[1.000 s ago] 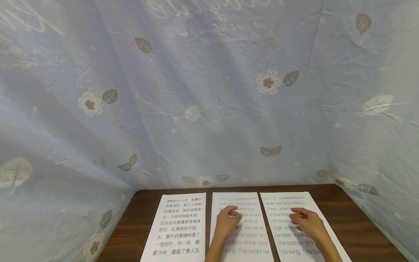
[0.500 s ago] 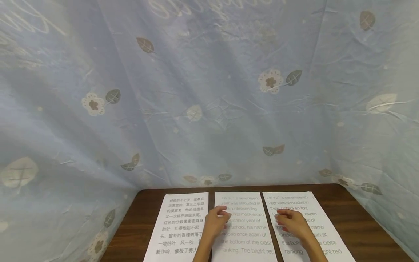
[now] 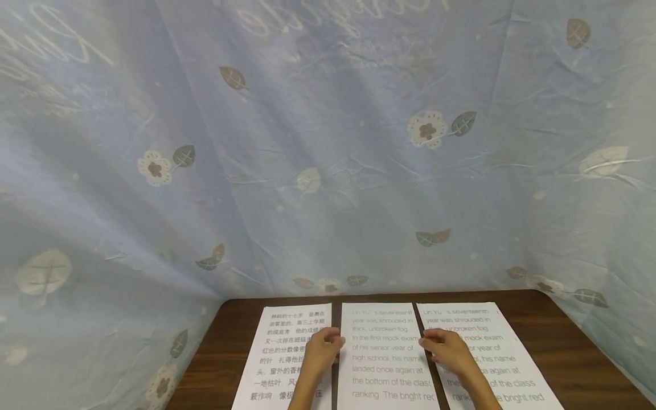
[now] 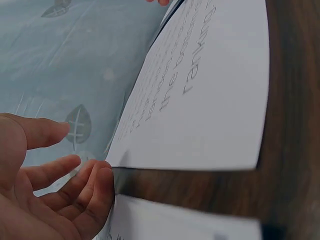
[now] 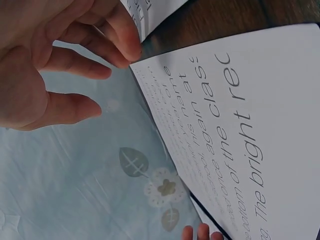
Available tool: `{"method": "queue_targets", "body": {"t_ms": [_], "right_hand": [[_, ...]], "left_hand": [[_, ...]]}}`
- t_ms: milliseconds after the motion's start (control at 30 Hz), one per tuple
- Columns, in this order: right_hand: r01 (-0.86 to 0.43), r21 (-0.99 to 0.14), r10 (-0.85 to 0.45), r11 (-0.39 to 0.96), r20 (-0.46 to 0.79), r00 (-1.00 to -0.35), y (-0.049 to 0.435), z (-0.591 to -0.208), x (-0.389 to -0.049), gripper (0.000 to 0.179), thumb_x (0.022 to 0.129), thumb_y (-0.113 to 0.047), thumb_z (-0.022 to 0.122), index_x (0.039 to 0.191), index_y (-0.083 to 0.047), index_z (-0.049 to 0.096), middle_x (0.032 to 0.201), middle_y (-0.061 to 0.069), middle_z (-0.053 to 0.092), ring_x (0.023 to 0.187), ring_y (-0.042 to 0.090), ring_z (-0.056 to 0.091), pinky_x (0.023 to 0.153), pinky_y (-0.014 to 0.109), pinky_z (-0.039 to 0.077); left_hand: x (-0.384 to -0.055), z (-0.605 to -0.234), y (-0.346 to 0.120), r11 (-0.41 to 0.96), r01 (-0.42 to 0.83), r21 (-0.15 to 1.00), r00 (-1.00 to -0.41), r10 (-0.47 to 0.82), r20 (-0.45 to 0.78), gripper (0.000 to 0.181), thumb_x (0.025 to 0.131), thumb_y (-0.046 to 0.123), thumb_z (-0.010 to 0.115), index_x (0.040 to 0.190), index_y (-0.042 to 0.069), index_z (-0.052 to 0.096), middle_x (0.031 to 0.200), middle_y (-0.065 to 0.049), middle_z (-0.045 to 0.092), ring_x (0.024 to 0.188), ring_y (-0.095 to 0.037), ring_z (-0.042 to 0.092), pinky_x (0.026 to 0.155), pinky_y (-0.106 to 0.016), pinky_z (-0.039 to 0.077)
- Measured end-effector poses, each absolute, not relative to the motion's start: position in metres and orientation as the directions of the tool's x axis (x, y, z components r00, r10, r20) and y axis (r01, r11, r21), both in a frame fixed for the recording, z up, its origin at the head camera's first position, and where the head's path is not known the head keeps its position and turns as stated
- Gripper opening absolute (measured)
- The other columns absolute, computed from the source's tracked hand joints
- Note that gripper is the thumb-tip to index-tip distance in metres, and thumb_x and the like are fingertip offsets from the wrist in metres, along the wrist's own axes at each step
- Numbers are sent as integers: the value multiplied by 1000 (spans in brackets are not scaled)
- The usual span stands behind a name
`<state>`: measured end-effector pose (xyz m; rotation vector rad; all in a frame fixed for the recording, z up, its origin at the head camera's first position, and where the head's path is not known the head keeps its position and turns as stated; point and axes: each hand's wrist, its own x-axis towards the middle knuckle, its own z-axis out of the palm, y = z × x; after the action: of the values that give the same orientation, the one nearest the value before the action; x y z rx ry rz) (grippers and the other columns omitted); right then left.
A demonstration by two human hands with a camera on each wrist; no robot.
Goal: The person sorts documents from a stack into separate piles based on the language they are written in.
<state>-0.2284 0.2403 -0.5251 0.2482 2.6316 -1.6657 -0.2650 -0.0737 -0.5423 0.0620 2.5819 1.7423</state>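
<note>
Three white printed sheets lie side by side. The middle sheet (image 3: 384, 364) carries English text and fills much of both wrist views. My left hand (image 3: 322, 350) is over the right part of the Chinese-text sheet (image 3: 274, 347), fingertips near the middle sheet's left edge. Its thumb stands apart from the bent fingers (image 4: 102, 185), and nothing is between them. My right hand (image 3: 451, 350) is over the left part of the right-hand English sheet (image 3: 512, 370), fingertips close to the middle sheet's right edge. A gap separates its thumb and loosely bent fingers (image 5: 127, 37), which hold nothing.
Under the sheets is a dark wood-grain table (image 3: 564, 341) with rounded far corners. A pale blue cloth (image 3: 328, 228) printed with leaves and flowers hangs behind it and along both sides. Narrow strips of table show between the sheets.
Both hands have moved left: the left one off the middle sheet, the right one from the right sheet's middle to its left edge. The sheets keep their arrangement, and the head view has shifted slightly.
</note>
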Motion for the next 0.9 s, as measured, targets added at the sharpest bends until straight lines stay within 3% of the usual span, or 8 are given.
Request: {"method": "queue_targets", "body": {"t_ms": [133,700,900], "right_hand": [[140,-882,119,450,-97,-988,240,-527,-229,48,101,-22,72,136,10,64,132,30,69,97,29,77,83,41,66],[131,-910,97,393,-101,-990,236,-530,-230,51,103,-20,69,142,11,59,140,32,65,120,38,71,92,41,65],[135,-919,88,370,-110,-990,235,-529,-229,52,104,-20,68,142,13,58,141,33,63,123,42,69,93,43,66]], "left_hand": [[-265,-543,-77,383,-4,924,-999,46,-24,48,99,22,71,136,-7,65,108,-10,75,83,-16,71,65,-31,62],[-264,-541,-79,395,-7,919,-997,63,-35,50,98,24,73,137,-6,64,112,-14,76,85,-18,74,64,-32,63],[-264,-542,-76,386,-24,922,-996,72,-56,49,99,23,73,137,-6,65,106,-9,77,82,-16,72,66,-32,63]]}}
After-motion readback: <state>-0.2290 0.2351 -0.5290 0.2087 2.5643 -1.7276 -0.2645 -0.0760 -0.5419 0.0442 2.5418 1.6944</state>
